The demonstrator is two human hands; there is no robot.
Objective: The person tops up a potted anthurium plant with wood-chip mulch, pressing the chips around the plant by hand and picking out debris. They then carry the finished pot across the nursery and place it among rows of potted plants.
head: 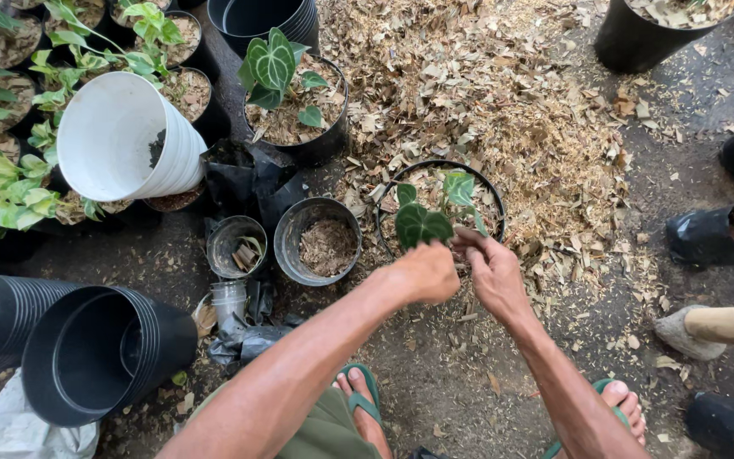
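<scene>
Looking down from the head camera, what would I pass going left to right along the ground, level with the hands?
Stack of black pots lying on its side → small grey pot → grey pot of wood chips → left hand → right hand at the black pot with the seedling → black bag.

- White bucket [129, 136]: lies tilted on its side, mouth open, dark soil smear inside.
- Right of the white bucket: black pot with a veined-leaf plant [296, 106], filled with wood chips.
- Below and right of the white bucket: small grey pot [235, 246], then a larger grey pot [317, 240] holding chips.
- Below the white bucket: stacks of black pots [87, 348] lying sideways.
- Far right of the white bucket: wood-chip pile [503, 110] on the ground.
</scene>
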